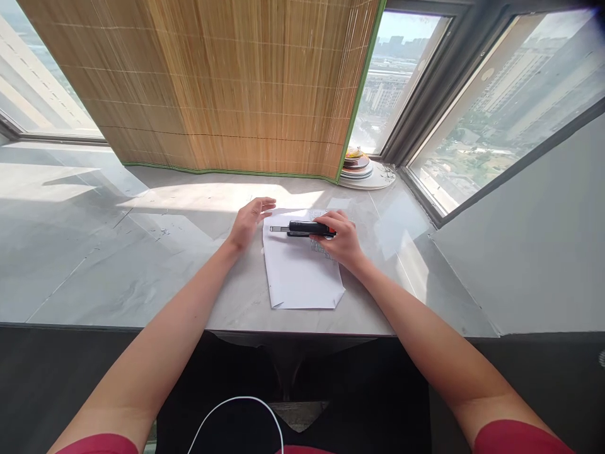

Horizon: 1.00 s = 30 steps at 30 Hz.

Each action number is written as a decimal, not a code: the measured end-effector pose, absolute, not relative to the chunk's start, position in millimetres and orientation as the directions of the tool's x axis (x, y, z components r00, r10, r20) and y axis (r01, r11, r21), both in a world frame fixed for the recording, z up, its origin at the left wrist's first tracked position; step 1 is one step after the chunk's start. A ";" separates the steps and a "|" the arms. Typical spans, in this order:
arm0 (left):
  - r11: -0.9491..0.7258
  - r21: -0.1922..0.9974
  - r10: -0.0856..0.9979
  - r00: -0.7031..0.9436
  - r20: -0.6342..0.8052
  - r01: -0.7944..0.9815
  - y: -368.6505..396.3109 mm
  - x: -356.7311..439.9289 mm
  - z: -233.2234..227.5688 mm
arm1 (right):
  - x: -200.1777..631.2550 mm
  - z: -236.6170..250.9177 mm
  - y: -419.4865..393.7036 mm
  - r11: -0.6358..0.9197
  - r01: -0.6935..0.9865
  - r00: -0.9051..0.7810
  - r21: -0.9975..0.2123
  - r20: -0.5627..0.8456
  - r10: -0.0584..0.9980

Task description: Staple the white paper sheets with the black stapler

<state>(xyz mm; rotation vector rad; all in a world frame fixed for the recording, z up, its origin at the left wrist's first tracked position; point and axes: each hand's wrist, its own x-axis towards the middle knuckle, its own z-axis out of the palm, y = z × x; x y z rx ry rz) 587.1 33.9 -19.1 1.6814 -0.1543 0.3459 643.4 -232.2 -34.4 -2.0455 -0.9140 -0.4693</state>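
Note:
My right hand is wrapped round a black stapler with a red part at its rear. The stapler lies sideways over the upper part of a white sheet of paper, its metal end pointing left. Whether it touches the sheet I cannot tell. The paper's lower corners are folded, and a patch of grey print shows beside my right fingers. At the upper left corner of the sheet, my left hand is held with its fingers stretched out and nothing in them.
The grey marbled counter extends to both sides, its front edge close to me. A bamboo blind hangs down behind the paper. Stacked plates stand at the back right by the window frame. A white cable loops over my lap.

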 end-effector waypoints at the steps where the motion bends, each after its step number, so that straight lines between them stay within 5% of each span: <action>1: -0.012 0.968 0.113 0.962 0.250 -0.250 32.4 587.4 -18.8 | 641.5 -33.0 -232.3 -0.400 0.760 0.647 -0.512 0.654 0.392; 5: 0.278 0.960 -0.035 0.999 -0.028 0.036 31.8 586.8 -18.4 | 635.8 -28.3 -235.9 -0.453 0.786 0.573 -0.421 0.771 0.278; 10: 0.302 0.904 -0.277 0.935 -0.221 0.303 33.4 586.8 -20.7 | 634.2 -32.2 -242.0 -0.435 0.847 0.490 -0.306 0.766 0.416; 20: 0.437 0.840 -0.179 0.946 -0.269 0.322 38.4 591.4 -29.5 | 630.1 -42.4 -244.3 -0.432 0.880 0.447 -0.198 0.652 0.612; 25: 0.464 0.840 -0.127 0.960 -0.250 0.280 39.1 590.4 -26.0 | 631.0 -36.2 -240.0 -0.466 0.850 0.464 -0.245 0.766 0.444; 30: 0.453 0.860 -0.130 0.972 -0.198 0.236 42.3 588.2 -21.3 | 632.3 -24.7 -236.7 -0.522 0.728 0.602 -0.443 0.778 0.180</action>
